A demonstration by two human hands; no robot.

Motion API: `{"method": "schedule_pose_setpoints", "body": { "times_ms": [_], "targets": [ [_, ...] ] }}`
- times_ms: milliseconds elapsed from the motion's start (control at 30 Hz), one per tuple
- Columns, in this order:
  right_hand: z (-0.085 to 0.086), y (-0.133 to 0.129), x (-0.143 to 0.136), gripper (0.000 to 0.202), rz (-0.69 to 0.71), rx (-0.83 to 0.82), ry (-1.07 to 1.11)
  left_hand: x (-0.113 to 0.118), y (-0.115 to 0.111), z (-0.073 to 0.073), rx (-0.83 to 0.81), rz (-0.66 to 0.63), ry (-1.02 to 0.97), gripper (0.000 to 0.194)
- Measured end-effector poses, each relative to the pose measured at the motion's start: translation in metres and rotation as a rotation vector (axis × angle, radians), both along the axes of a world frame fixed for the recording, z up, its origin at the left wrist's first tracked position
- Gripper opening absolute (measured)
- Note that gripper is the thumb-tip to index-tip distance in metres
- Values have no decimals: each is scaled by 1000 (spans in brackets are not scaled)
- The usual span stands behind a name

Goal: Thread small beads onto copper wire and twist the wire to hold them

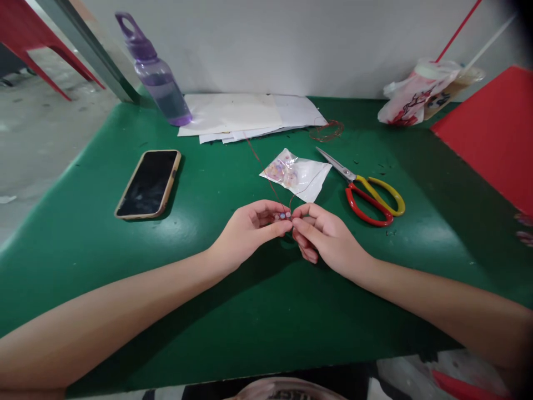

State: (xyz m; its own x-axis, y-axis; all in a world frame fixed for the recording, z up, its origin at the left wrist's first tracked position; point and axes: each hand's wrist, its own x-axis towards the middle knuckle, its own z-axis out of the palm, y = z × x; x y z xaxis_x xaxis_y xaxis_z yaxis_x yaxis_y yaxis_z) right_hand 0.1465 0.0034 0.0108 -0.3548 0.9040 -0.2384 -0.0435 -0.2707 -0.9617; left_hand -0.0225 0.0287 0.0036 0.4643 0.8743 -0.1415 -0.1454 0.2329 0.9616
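Note:
Over the middle of the green table, my left hand (254,228) pinches a short row of small pale beads (283,215) strung on reddish-brown cord (259,158). Thumb and forefinger of my right hand (320,230) close at the right end of that row, fingertips nearly meeting those of my left. What exactly they pinch there is too small to be sure of, though a thin cord rises close by. Just beyond both hands lies a small clear-and-white packet (293,173) with pinkish beads inside. Loose cord runs across and beside it.
Scissors (360,191) with red and yellow handles lie right of the packet. A phone (149,183) rests at left. Behind are a purple water bottle (160,83), white papers (250,111), a cord coil (327,131), bagged drinks (416,91) and a red object (495,133).

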Motion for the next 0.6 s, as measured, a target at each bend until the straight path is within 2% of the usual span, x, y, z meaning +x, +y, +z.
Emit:
{"method": "schedule_pose_setpoints", "body": {
  "times_ms": [400, 600],
  "targets": [
    [0, -4, -3, 13, 35, -59, 77, -1, 1, 1, -2, -7, 58, 24],
    [1, -1, 0, 15, 63, -38, 34, -2, 3, 2, -24, -7, 65, 21]
  ]
}}
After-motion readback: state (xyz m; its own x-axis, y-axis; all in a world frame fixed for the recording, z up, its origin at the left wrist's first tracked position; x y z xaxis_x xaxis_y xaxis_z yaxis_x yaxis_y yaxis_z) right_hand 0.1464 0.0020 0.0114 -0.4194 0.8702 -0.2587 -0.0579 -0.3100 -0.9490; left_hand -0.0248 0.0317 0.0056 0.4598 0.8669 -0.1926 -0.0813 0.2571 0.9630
